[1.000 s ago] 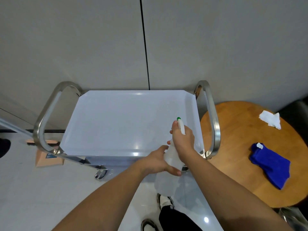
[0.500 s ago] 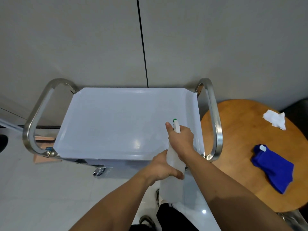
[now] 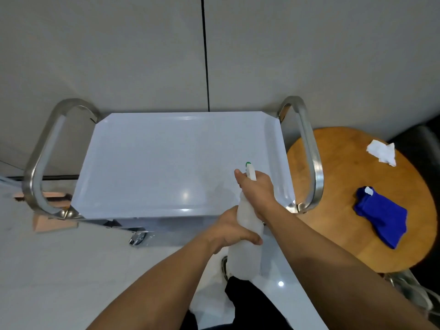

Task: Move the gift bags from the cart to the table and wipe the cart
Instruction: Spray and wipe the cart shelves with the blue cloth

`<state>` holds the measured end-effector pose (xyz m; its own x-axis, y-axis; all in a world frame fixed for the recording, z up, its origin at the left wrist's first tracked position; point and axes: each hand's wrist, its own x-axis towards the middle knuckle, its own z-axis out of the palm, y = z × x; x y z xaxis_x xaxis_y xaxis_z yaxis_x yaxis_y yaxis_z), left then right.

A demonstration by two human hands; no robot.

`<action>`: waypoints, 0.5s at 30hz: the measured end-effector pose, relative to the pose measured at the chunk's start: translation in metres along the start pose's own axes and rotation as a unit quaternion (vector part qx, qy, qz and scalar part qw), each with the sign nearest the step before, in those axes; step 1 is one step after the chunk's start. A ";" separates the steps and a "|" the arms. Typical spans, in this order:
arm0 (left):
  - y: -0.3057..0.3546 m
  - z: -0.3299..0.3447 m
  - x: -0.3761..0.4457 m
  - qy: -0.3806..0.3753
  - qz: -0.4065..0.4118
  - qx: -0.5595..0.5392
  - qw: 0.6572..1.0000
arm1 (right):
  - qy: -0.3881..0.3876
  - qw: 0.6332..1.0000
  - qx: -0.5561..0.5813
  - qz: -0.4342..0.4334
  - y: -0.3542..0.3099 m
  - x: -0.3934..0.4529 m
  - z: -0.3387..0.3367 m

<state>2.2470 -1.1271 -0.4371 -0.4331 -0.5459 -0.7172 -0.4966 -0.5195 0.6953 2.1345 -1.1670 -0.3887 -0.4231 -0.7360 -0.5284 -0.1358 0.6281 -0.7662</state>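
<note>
Here the right hand [image 3: 258,191] grips the spray bottle [image 3: 246,244] at its neck and the left hand [image 3: 232,231] wraps its body, over the cart [image 3: 166,163] top's near right edge; a blue cloth [image 3: 381,215] lies on the round table [image 3: 338,186] beside the cart's right rail.

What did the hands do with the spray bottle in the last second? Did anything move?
Hardly anything moved. Both hands kept their grip on the spray bottle: the right hand at the nozzle end, the left hand around the body, aimed over the cart. Only the view shifted a bit. The blue cloth and white tissue stayed on the round table.
</note>
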 end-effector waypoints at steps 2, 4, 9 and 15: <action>-0.009 -0.010 -0.008 -0.003 0.012 0.016 1.000 | 0.018 1.000 -0.007 -0.006 0.000 -0.011 0.012; -0.019 -0.020 -0.018 -0.004 0.016 0.009 1.000 | 0.046 0.999 -0.016 -0.012 -0.003 -0.023 0.028; -0.052 -0.057 -0.042 0.027 0.021 -0.008 0.999 | 0.010 0.999 -0.022 -0.037 -0.014 -0.051 0.078; -0.088 -0.104 -0.075 0.038 0.038 -0.027 0.998 | 0.006 0.996 -0.069 -0.063 -0.025 -0.081 0.140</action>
<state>2.4015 -1.1089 -0.4394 -0.4076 -0.6326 -0.6585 -0.4225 -0.5087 0.7502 2.2976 -1.1586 -0.3784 -0.4051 -0.8084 -0.4270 -0.3096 0.5608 -0.7679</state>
